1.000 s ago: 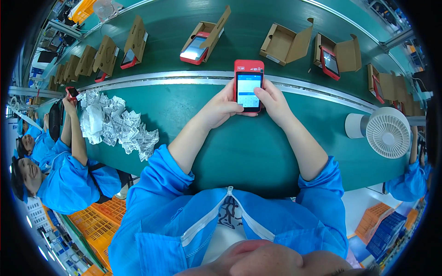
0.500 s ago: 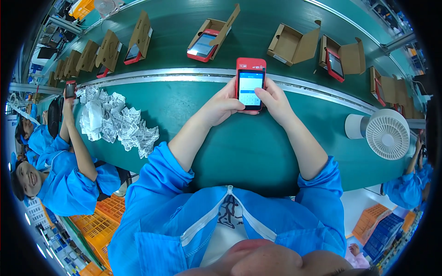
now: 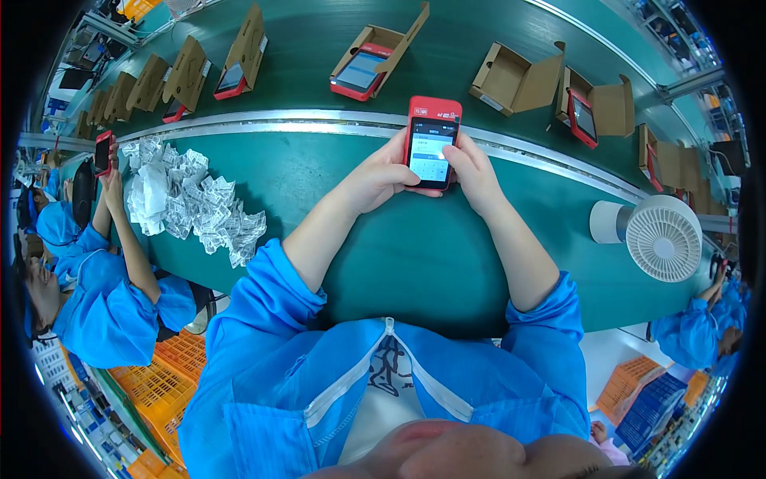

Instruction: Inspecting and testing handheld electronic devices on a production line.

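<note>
A red handheld touchscreen terminal (image 3: 428,144) is held upright between my two hands over the green table, its lit screen facing me with a keypad in the lower part. My left hand (image 3: 378,177) grips its left side, the thumb lying near the screen's lower left corner. From the right, my right hand (image 3: 477,177) closes around the other edge, with its thumb over the right side of the screen. The fingers behind the terminal are hidden.
Beyond the metal rail, open cardboard boxes (image 3: 513,81) line a green belt, several with red terminals (image 3: 360,70). Crumpled printed paper (image 3: 191,191) lies left; a white fan (image 3: 662,238) stands right. At left, a co-worker's hand (image 3: 112,185) holds another red terminal (image 3: 103,153).
My right thumb has moved slightly up the screen, and the display looks different. Both hands keep their grip. The co-worker at left has turned their head and shifted their terminal.
</note>
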Action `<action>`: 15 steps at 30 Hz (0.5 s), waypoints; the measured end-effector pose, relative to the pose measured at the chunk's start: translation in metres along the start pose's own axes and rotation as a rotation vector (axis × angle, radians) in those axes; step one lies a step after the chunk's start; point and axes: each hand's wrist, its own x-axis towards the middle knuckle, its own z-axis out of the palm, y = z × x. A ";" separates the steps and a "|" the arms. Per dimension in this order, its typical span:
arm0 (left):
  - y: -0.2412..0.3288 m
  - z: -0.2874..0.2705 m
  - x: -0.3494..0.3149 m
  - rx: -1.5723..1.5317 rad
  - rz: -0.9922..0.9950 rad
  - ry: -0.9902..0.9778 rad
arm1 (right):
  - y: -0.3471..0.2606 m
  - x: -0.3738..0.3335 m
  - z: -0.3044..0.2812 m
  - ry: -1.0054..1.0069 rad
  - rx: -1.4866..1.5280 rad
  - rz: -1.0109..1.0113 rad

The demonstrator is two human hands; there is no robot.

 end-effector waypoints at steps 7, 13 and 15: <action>-0.001 -0.002 -0.001 0.054 -0.002 0.009 | 0.013 0.006 -0.001 0.011 0.023 -0.052; 0.002 -0.002 -0.002 0.061 0.007 0.027 | 0.010 0.007 0.001 0.020 0.042 0.013; 0.002 -0.002 -0.001 -0.054 0.056 0.028 | 0.018 0.009 -0.003 0.019 0.016 0.027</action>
